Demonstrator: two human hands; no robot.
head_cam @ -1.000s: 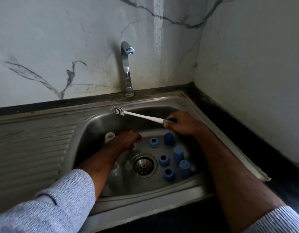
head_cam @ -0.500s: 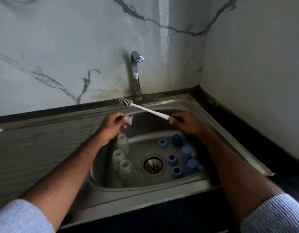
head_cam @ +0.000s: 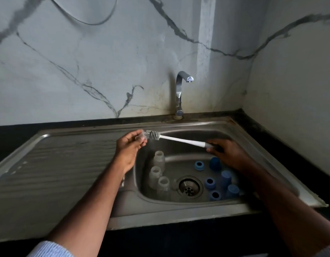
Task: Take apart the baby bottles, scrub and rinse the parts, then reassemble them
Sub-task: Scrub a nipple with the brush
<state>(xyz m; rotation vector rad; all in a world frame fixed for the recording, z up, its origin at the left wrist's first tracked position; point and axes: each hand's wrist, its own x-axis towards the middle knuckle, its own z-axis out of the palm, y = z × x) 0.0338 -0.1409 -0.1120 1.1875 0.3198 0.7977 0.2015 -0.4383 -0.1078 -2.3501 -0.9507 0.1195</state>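
1. The fingers (head_cam: 140, 139) of the left hand (head_cam: 128, 147) are curled around a small clear part (head_cam: 142, 135) – most likely a teat, though its shape is blurred – which is held above the back-left edge of the sink basin.
2. The fingers of the right hand (head_cam: 228, 153) are wrapped round the grey handle end of a bottle brush (head_cam: 176, 139), gripped firmly; the hand is held over the right half of the basin.
3. The brush's white shaft is stretched leftwards and slightly upwards, and its bristled head is pressed into, or right against, the clear part (which of the two cannot be told).
4. Three clear bottles (head_cam: 156, 175) are stood upright and open-mouthed in the left part of the sink (head_cam: 234, 130), close together in a short row running front to back.
5. The drain (head_cam: 189, 186) is seen in the middle of the basin floor.
6. To the right of the drain, six blue pieces are grouped: three collar rings (head_cam: 209, 183) with open centres, and three blue caps (head_cam: 226, 178) set beside them – one cap lies just under the right hand.
7. A chrome tap (head_cam: 180, 93) is mounted behind the basin, with its spout turned to the right; no water is seen running.
8. A ribbed draining board (head_cam: 58, 160) is joined to the left of the basin, and a dark tabletop (head_cam: 282, 145) is seen around the sink.
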